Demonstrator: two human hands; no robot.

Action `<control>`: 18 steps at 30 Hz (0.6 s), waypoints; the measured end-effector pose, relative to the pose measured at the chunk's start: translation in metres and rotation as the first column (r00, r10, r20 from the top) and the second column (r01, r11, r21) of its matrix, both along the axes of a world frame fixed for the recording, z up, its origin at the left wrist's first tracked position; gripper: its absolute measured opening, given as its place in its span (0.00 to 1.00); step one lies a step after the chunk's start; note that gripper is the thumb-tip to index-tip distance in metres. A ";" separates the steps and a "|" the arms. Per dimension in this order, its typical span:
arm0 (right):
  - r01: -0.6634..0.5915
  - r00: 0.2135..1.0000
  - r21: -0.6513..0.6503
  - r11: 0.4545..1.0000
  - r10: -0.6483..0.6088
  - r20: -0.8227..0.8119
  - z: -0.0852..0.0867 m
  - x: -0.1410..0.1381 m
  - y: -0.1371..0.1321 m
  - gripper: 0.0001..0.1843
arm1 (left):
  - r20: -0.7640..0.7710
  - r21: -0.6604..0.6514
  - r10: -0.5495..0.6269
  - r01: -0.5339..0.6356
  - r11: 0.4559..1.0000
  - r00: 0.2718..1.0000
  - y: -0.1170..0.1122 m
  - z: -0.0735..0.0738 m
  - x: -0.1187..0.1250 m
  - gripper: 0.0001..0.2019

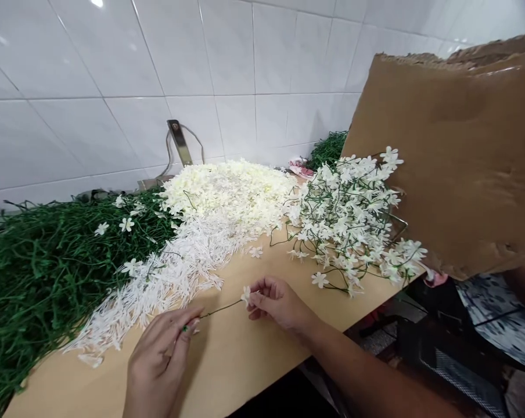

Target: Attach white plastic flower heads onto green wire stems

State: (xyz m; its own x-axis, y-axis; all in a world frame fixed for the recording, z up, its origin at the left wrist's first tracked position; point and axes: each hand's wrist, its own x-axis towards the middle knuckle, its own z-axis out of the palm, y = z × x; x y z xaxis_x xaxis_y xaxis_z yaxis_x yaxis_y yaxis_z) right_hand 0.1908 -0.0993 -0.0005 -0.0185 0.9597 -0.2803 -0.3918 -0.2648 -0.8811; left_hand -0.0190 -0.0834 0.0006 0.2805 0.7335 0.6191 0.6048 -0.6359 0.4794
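Note:
My left hand [162,348] is closed, pinching a thin green artificial flower stem [223,309] near the table's front. At the other end of that stem sits a small white flower [245,295], held by the fingertips of my right hand [275,305]. Between the two hands the stem runs nearly straight. Just beyond them a loose white flower [256,252] lies on the tan tabletop [245,360]. Thin white stamen-like strips [188,255] spread in a heap past my left hand.
Green stems [49,273] fill the left side. Cream petals [232,188] are heaped at the back, assembled white flowers [345,215] at the right. A cardboard sheet [454,157] leans there, beside a seated person in patterned clothing [497,319]. A metal strip [179,142] stands near the tiled wall.

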 end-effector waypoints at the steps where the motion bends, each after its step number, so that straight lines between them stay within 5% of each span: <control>1: 0.000 0.999 0.021 1.000 -0.001 0.038 -0.002 0.001 -0.001 0.23 | 0.027 -0.035 0.024 -0.023 0.999 0.999 -0.001 -0.001 0.001 0.09; 5: 0.007 0.968 0.111 0.994 -0.035 0.248 -0.008 0.000 -0.008 0.12 | 0.140 -0.245 0.168 -0.130 0.961 0.976 -0.004 -0.005 0.005 0.12; 10: -0.072 0.759 0.305 0.950 -0.146 0.634 -0.009 -0.002 -0.023 0.06 | 0.334 -0.549 0.444 -0.211 0.809 0.831 -0.005 -0.013 0.006 0.18; 18: -0.154 0.631 0.356 0.922 -0.185 0.753 -0.011 0.002 -0.041 0.05 | 0.490 -0.627 0.507 -0.118 0.770 0.709 -0.003 -0.014 0.006 0.14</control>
State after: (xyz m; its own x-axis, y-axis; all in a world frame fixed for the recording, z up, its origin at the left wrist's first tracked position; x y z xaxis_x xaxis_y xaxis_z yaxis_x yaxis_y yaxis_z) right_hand 0.1930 -0.1398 -0.0113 0.0536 0.9836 0.1724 0.4632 0.1285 -0.8769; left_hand -0.0134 -0.0864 -0.0130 -0.3177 0.9467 0.0531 0.1709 0.0021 0.9853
